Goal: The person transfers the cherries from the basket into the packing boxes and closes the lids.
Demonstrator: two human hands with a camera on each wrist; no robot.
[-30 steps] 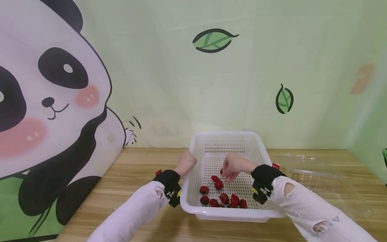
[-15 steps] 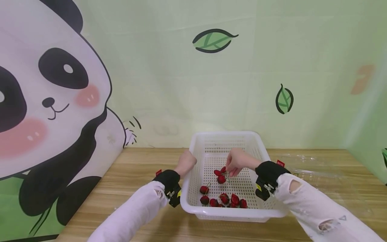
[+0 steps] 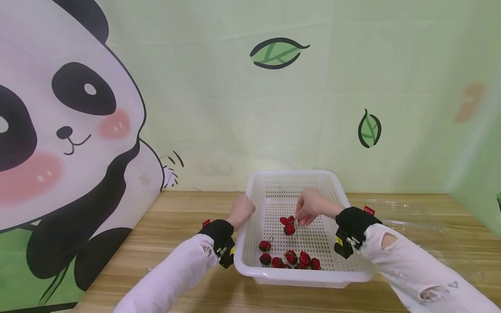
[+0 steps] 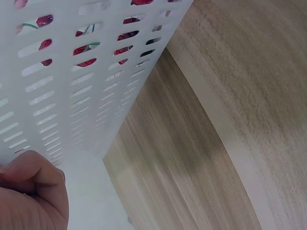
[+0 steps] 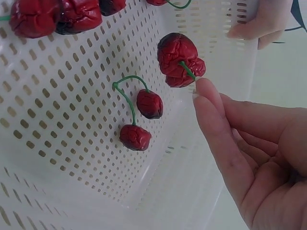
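A white perforated plastic basket (image 3: pixel 303 274) stands on the wooden table, holding red, wrinkled cherries with green stems. My left hand (image 3: pixel 241 210) grips its left rim; in the left wrist view, that hand's curled fingers (image 4: pixel 36 170) show beside the basket's slotted wall. Inside the basket, my right hand (image 3: pixel 312 206) pinches a green stem (image 5: pixel 187 70) between thumb and index finger. On this stem hangs a dark red cherry (image 5: pixel 176 51), with another partly hidden behind it. Two smaller cherries (image 5: pixel 135 137), joined by one bent stem, lie on the basket floor close by.
Several more cherries (image 3: pixel 291 257) lie along the basket's near side. A clear plastic container (image 3: pixel 407 215) rests on the table (image 3: pixel 188 211) to the right. Behind the table hangs a pale green backdrop (image 3: pixel 219 108) with a panda and leaves.
My right hand has moved a little to the right and away from me, and the cherries at its fingertips have shifted the same way. My left hand has stayed on the rim.
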